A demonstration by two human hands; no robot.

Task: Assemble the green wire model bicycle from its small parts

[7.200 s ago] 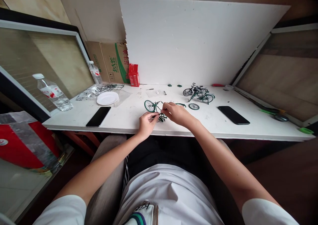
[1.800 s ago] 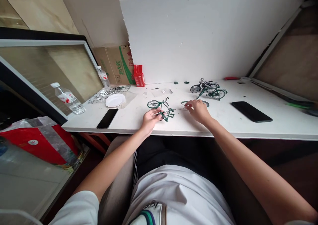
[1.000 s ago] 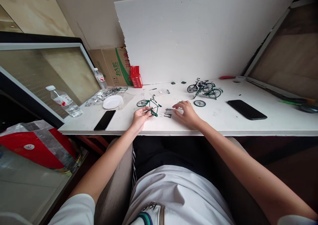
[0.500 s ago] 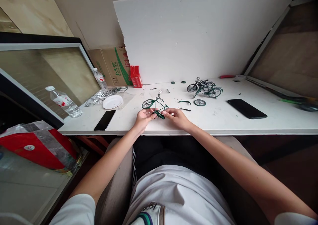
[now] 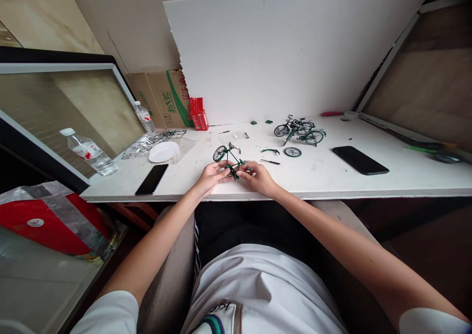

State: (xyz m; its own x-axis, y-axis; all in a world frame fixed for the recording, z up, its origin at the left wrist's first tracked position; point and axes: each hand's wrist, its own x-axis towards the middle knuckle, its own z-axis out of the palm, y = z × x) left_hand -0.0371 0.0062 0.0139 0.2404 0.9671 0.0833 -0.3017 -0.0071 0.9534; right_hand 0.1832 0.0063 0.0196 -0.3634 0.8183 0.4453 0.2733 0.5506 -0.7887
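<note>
Right hand [image 5: 261, 177] back on one green bicycle [image 5: 234, 172], two bicycles [image 5: 301, 132] beyond.

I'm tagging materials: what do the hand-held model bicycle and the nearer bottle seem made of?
Model bicycle: plastic or painted metal; its thin, mostly dark green bars, faintly shiny, leave that open. Nearer bottle: probably clear, glossy plastic, by its see-through wall and highlights.

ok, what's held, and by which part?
The green model bicycle, by its near end, away from the handlebars: left hand on one side, right hand on the other; exact spots hidden.
</note>
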